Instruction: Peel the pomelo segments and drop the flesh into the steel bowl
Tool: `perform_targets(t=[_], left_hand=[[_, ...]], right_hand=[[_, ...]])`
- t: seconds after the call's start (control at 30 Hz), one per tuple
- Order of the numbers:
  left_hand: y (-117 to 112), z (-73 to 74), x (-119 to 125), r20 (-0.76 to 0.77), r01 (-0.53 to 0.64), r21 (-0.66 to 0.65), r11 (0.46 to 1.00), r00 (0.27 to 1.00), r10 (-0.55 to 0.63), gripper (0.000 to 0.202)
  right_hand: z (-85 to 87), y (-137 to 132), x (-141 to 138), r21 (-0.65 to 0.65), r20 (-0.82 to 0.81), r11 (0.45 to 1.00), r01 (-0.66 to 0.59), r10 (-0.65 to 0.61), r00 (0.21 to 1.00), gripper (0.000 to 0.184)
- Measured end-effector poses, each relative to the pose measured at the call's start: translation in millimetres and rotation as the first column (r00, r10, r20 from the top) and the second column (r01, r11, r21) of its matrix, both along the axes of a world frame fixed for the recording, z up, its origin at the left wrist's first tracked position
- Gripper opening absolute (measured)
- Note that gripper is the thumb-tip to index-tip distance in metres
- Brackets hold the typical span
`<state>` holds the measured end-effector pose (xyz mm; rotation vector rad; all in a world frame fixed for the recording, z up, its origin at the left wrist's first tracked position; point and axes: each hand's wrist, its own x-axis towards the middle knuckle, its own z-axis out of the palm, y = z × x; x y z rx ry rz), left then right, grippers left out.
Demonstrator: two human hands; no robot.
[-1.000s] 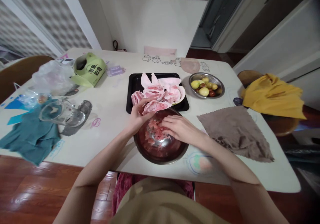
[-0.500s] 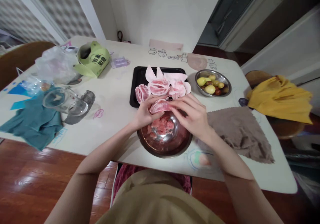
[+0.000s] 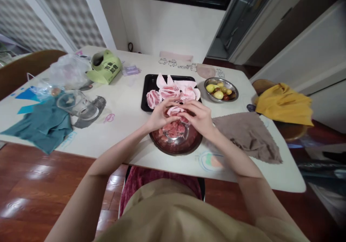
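My left hand [image 3: 159,117] and my right hand [image 3: 198,117] both grip one pink pomelo segment [image 3: 175,111], holding it just above a dark metal bowl [image 3: 173,146]. Torn pink pulp [image 3: 174,128] lies in the bowl. Behind my hands a black tray [image 3: 147,92] carries more peeled pomelo segments [image 3: 169,92] and pale pink peel.
A small steel bowl of fruit [image 3: 221,89] stands right of the tray. A brown cloth [image 3: 247,135] lies to the right, a teal cloth [image 3: 43,125] and a glass jug [image 3: 77,105] to the left. A green container [image 3: 104,66] and plastic bags sit at the far left. A yellow cloth [image 3: 283,103] covers a stool.
My right hand has left the pulp in the bowl and joined my left hand on the segment. Both hands have brought it lower over the bowl.
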<state>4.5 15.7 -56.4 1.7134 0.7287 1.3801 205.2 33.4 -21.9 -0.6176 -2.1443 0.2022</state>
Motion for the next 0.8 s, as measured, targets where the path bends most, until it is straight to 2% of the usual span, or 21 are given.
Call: perform_targets(t=[0.13,0.3,0.5,0.73,0.8], left_hand=[[4,-2.8,0,-0.056,-0.021,0.062,0.998,0.998,0.024,0.071],[2,-0.1,0,-0.060,-0.088,0.039,0.995,0.994,0.090,0.063],[-8,6.2,1,-0.060,-0.132,0.012,0.991,0.989,0.132,0.052],[-17,11.0,4,-0.100,-0.243,0.076,0.967,0.963,0.250,0.041],[-18,12.9,4,-0.115,-0.257,0.058,0.965,0.958,0.262,0.042]], right_hand=[[4.8,-4,-2,-0.058,0.016,0.998,0.023,-0.022,1.000,0.010],[7.3,-3,-6,-0.105,-0.039,0.993,0.052,-0.057,0.998,0.007],[3.9,-4,-11,-0.146,-0.064,0.987,0.070,-0.080,0.995,0.008],[1.4,-4,-21,-0.248,-0.112,0.963,0.105,-0.136,0.984,0.012],[-1.6,-3,-22,-0.298,-0.128,0.949,0.105,-0.149,0.981,0.014]])
